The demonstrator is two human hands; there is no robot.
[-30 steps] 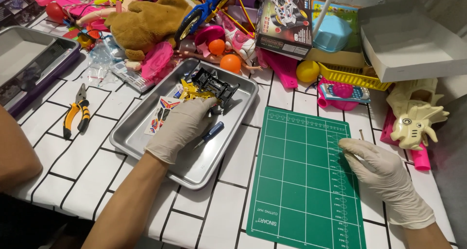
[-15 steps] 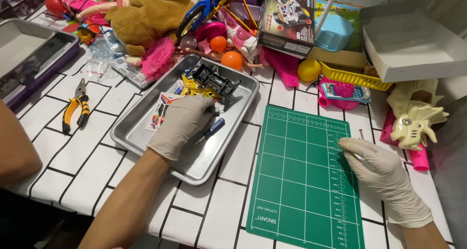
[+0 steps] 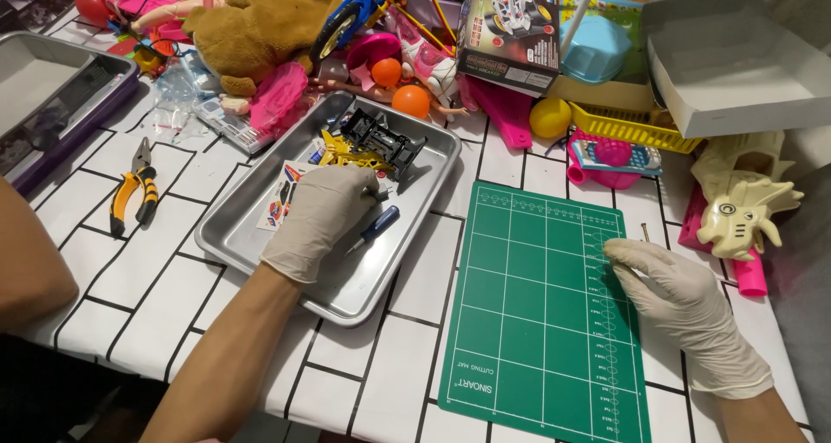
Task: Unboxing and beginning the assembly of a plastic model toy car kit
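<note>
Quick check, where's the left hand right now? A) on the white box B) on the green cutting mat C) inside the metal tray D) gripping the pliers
C: the gloved left hand is down in the metal tray, over a blue-handled screwdriver and next to the black toy car chassis; the pliers lie untouched on the table, and it is the right hand that rests on the cutting mat.

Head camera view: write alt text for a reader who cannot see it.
A gloved left hand reaches into a metal tray holding a black toy car chassis and a blue-handled screwdriver. The gloved right hand rests on a green cutting mat.
</note>
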